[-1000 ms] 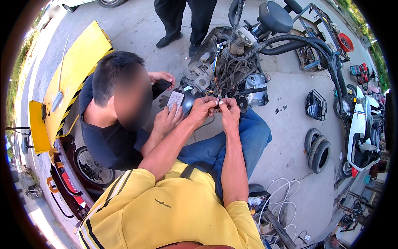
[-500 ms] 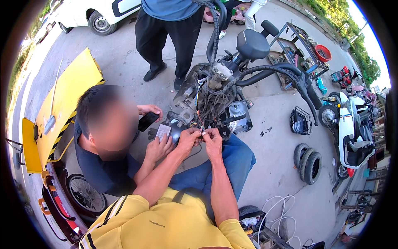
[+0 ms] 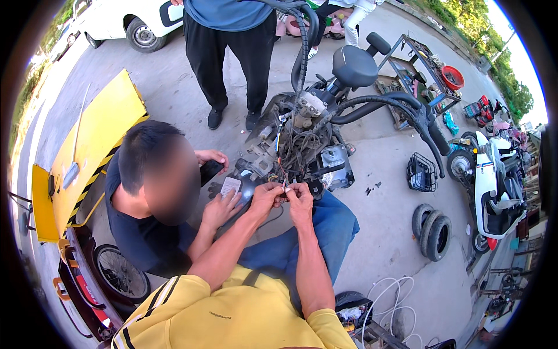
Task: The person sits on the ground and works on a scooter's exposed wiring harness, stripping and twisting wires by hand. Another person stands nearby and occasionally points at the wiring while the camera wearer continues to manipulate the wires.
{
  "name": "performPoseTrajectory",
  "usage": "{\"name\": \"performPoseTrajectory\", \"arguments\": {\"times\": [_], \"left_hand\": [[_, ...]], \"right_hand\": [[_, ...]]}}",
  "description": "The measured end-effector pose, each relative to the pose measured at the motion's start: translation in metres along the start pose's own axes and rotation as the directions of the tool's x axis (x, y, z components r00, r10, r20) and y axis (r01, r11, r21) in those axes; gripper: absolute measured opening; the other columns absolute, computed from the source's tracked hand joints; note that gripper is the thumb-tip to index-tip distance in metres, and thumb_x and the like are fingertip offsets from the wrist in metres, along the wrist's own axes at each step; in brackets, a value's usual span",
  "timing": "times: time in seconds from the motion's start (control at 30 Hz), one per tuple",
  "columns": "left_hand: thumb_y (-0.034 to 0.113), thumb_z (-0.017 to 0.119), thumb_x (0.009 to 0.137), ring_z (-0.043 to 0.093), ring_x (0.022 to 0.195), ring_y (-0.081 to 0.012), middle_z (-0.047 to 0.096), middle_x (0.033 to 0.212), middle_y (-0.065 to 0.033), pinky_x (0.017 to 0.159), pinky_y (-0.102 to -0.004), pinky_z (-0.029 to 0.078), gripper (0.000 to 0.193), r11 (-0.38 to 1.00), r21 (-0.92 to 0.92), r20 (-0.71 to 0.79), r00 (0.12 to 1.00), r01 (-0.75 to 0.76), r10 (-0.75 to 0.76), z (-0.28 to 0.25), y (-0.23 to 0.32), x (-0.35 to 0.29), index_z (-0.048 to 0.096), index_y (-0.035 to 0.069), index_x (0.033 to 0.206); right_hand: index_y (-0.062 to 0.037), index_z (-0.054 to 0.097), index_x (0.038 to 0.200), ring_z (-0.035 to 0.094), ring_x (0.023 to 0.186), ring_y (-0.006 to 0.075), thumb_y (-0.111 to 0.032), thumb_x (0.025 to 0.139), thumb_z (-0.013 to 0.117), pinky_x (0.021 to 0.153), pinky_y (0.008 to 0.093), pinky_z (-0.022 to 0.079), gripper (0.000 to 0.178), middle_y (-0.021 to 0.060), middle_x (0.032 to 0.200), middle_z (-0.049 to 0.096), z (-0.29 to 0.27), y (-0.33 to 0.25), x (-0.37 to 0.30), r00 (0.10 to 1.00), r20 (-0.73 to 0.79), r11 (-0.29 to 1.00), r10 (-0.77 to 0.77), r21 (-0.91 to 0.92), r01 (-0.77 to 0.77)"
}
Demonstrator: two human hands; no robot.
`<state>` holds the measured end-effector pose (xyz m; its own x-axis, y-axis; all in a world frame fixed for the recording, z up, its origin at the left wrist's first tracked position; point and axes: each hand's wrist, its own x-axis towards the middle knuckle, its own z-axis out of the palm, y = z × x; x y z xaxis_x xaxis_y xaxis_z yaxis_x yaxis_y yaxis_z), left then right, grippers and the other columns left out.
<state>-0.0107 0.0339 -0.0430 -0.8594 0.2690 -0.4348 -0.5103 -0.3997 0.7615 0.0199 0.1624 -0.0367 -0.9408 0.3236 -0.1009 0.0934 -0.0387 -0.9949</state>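
My left hand (image 3: 266, 196) and my right hand (image 3: 300, 201) meet at the front of a partly stripped scooter (image 3: 308, 128). Thin electrical wires (image 3: 285, 184) run down from its exposed wiring to my fingertips. Both hands are closed in a pinch on these wires; the exact ends are too small to make out. Beside my left hand, a co-worker's hand (image 3: 217, 210) holds up a small silver box with a white label (image 3: 231, 187). The co-worker's other hand (image 3: 214, 156) grips a black phone (image 3: 210, 170).
A crouching co-worker (image 3: 145, 232) is close on my left. Another person (image 3: 232, 58) stands beyond the scooter. To the right lie a black basket (image 3: 422, 172), several tyres (image 3: 437, 237) and a white hose (image 3: 396, 302). A tool cart (image 3: 421, 70) stands at the far right, a yellow ramp (image 3: 87, 151) at left.
The standing person has shifted their feet and moved slightly left. The crouching co-worker's head has moved a little to the right. My hands keep pinching the wires in nearly the same place.
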Motion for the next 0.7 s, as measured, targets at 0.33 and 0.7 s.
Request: {"name": "performPoseTrajectory", "arguments": {"times": [0.33,0.7], "left_hand": [[0.014,0.066,0.093,0.048,0.053,-0.0078,0.057,0.068,-0.0008,0.047,-0.0232,0.038,0.014,0.998,-0.058,0.018,1.0,0.016,-0.015,-0.004,0.0,0.002,0.066,0.0,0.09],[0.009,0.066,0.091,0.047,0.049,-0.0098,0.055,0.065,-0.0012,0.046,-0.0235,0.037,0.009,0.997,-0.073,0.026,1.0,0.018,-0.016,-0.003,-0.005,0.002,0.065,0.001,0.093]], "right_hand": [[-0.0008,0.062,0.099,0.055,0.072,0.0081,-0.01,0.093,0.066,0.065,0.0244,0.047,0.011,0.0022,0.085,0.062,0.005,0.002,0.001,1.0,0.012,0.992,0.024,0.121,-0.025],[-0.0002,0.063,0.097,0.057,0.072,0.0076,-0.004,0.094,0.064,0.066,0.0238,0.048,0.005,0.0036,0.085,0.063,-0.004,0.013,0.004,0.999,0.025,0.997,0.025,0.075,-0.027]]}}
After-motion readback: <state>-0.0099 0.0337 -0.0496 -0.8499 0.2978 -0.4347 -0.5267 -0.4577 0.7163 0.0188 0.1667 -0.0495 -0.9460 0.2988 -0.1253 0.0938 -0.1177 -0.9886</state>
